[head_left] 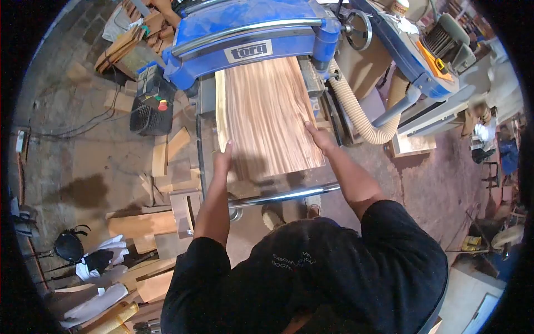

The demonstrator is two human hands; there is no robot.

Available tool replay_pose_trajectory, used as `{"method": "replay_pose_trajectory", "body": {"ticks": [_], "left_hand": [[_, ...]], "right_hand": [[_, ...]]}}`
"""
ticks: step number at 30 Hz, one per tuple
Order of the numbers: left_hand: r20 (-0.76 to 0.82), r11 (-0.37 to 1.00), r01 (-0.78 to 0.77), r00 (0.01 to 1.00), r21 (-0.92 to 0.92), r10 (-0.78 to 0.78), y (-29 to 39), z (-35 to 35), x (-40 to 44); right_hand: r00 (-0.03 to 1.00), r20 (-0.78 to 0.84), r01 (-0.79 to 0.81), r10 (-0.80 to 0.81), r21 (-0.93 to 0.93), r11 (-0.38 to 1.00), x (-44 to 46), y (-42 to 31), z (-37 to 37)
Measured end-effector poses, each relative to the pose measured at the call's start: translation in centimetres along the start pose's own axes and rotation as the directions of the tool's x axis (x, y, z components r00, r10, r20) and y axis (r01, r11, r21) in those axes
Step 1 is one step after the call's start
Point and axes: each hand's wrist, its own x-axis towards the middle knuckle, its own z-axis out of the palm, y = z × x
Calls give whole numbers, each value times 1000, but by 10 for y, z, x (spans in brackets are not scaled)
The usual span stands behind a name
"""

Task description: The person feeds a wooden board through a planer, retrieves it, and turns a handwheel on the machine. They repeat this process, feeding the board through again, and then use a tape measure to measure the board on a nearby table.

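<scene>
A wide wooden board with streaky brown grain and a pale strip down its left edge lies partly under a blue planer. Its far end is hidden inside the machine. On the board's left edge, near the close end, my left hand grips with the thumb on top. My right hand holds the opposite edge a little farther forward, its thumb also on the upper face. Fingers of both hands beneath the board are out of sight.
A chrome roller crosses in front of my body. A ribbed hose curves at the right. Left of the planer stands a black crate with a red button. Wood offcuts and cables lie on the floor.
</scene>
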Motion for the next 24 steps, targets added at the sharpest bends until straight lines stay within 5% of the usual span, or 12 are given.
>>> {"method": "replay_pose_trajectory", "body": {"ticks": [2,5,9,12,14,15,17,19,22,24], "left_hand": [[-128,998,-50,990,30,53,-1,6,10],[-62,993,81,995,89,-76,28,-5,-2],[-96,992,3,995,128,9,34,-6,4],[-141,977,-6,989,211,37,47,-8,0],[-208,984,-78,972,163,111,64,-12,-15],[-203,983,-77,973,164,110,62,-10,-11],[-308,971,-80,940,224,148,60,-5,0],[-332,974,-101,929,201,164,61,-4,3],[-339,976,-115,925,185,173,71,-6,5],[-315,975,-106,935,195,165,75,-6,8]], "right_hand": [[1000,1,19,-19,34,999,25,14,2],[1000,9,21,-21,42,999,41,15,2],[999,44,7,-9,45,999,41,1,1],[992,-52,105,-114,-148,983,37,-12,1],[922,-241,140,-302,-519,843,-8,-51,6],[923,-243,136,-298,-520,843,-13,-45,8],[532,27,374,-846,-904,206,-29,-29,11],[807,276,467,-522,-840,277,-102,-58,13],[719,388,528,-576,-844,90,-122,10,25],[708,391,546,-588,-831,106,-122,14,23]]}}
